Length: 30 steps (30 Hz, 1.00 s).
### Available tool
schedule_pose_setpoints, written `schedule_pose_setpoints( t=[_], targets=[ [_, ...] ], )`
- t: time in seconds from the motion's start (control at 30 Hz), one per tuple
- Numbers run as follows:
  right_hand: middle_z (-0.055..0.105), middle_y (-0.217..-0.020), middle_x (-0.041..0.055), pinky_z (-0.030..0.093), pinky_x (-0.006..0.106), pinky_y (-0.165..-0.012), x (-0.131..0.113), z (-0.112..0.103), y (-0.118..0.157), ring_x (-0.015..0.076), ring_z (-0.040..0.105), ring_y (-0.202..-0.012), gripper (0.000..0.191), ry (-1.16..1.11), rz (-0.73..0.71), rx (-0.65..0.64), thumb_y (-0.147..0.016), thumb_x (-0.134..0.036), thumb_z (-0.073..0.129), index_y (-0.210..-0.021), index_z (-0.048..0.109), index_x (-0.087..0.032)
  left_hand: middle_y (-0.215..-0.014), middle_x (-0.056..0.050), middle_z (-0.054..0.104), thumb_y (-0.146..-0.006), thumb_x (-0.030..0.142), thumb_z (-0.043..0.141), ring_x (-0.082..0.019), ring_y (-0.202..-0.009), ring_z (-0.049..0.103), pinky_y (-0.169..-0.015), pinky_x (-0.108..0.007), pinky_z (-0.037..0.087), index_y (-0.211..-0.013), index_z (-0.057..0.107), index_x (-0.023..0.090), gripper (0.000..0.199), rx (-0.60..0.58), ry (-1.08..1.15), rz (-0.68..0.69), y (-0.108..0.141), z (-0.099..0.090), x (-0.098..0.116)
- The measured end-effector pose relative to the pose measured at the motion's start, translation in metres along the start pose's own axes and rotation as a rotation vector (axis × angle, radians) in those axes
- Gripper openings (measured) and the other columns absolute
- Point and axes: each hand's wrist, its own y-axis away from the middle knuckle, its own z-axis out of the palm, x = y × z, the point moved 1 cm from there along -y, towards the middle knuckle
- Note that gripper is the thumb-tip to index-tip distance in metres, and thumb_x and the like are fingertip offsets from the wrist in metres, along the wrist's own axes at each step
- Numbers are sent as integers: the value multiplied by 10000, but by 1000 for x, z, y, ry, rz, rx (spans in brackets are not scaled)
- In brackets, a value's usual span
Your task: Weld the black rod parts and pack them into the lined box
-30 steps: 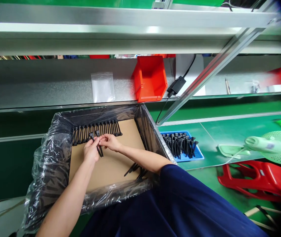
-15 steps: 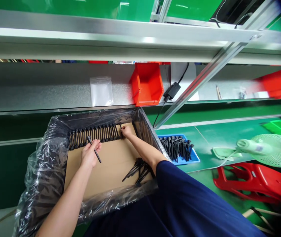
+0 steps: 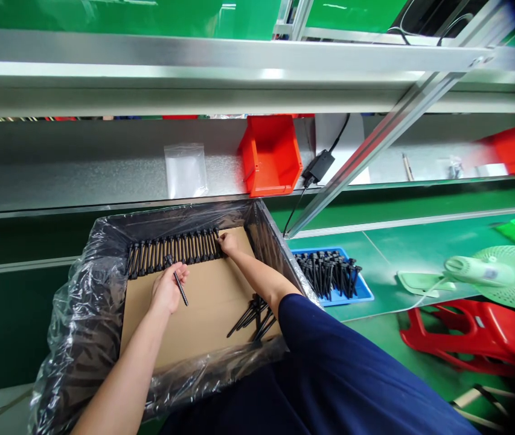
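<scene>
My left hand [image 3: 167,290] is closed around a black rod with a thick head [image 3: 181,289], held at a slant over the cardboard sheet [image 3: 194,308]. At the right end of a row of similar black rods [image 3: 171,252], my right hand [image 3: 229,243] pinches the last rod, mostly hidden behind the fingers. The row lies side by side along the far edge of the sheet. Several loose black rods [image 3: 250,317] lie in a pile beneath my right forearm. A box lined with clear plastic film [image 3: 80,326] surrounds the sheet.
Right of the box, a blue tray [image 3: 366,293] holds many black rods. A red bin [image 3: 275,163], a clear bag [image 3: 185,171] and a black adapter [image 3: 319,168] sit on the shelf behind. A slanted metal post [image 3: 375,148], green fan [image 3: 488,272] and red stool [image 3: 479,332] stand rightward.
My right hand has moved slightly left, bringing its rod against the row's end. The rod in my left hand has tilted a little, and the view has shifted slightly.
</scene>
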Motion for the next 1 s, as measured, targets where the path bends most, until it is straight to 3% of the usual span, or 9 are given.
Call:
schedule_pose_setpoints(
  t=[0.17,0.23,0.33,0.43,0.6,0.77,0.83,0.9,1.0],
  targets=[
    [701,-834,68,459,213,-656,-28,-3,37,173,633,-811,125,-114,-130,-70,-852,-201,572,-776,665,-169,-929,-93,714,-813,188,683,-114,-774,661,-709,-233,513,-899,718,141,104,26,-44,35,-2,-4,-3],
    [694,-765,24,434,196,-555,-42,5,64,122,583,-632,133,-218,-196,-303,-839,-276,618,-788,671,-165,-988,-71,715,-812,239,702,-92,-800,646,-698,-205,484,-947,730,177,152,40,-78,52,-3,-5,-4],
    [654,-657,-6,365,180,-458,-60,21,109,75,487,-489,265,-468,-272,-866,-786,-412,701,-810,664,-150,-980,-45,717,-770,280,741,-83,-744,624,-675,-208,469,-973,731,197,219,11,-82,83,-2,-5,-6],
    [619,-617,-24,339,171,-442,-69,31,139,61,463,-470,342,-609,-300,-1046,-713,-449,770,-814,647,-146,-937,-48,719,-763,284,738,-103,-677,614,-635,-239,472,-988,721,190,245,-46,-91,95,-1,-3,-7],
    [625,-723,-24,370,195,-491,-60,26,119,76,465,-506,298,-541,-355,-853,-769,-366,693,-974,616,-165,-1018,-68,715,-820,269,684,-124,-833,651,-763,-256,490,-968,698,209,160,11,-104,64,-1,-5,-5],
    [574,-867,28,428,263,-790,-35,-19,51,160,534,-835,129,-89,-603,-243,-790,-151,550,-901,615,-157,-1042,-95,707,-821,269,674,-136,-879,654,-806,-264,495,-916,689,192,123,36,-105,18,0,-6,-3],
    [545,-1014,75,398,277,-877,-20,-33,31,188,503,-967,167,126,-593,-102,-773,-96,502,-888,609,-153,-1032,-93,708,-818,263,671,-125,-853,651,-789,-250,495,-883,698,177,111,22,-112,6,1,-5,-3],
    [515,-1090,88,378,271,-891,-4,-40,19,192,476,-995,187,244,-528,-95,-768,-82,480,-894,596,-157,-1028,-94,707,-836,267,647,-115,-838,648,-770,-236,496,-856,708,164,121,13,-121,-6,2,-4,-3],
    [545,-980,52,388,249,-808,16,-36,9,172,481,-874,116,258,-414,-190,-810,-140,475,-883,562,-167,-1026,-99,706,-875,273,598,-107,-822,648,-736,-221,500,-823,714,149,178,6,-125,-13,3,-4,-2]
  ],
)
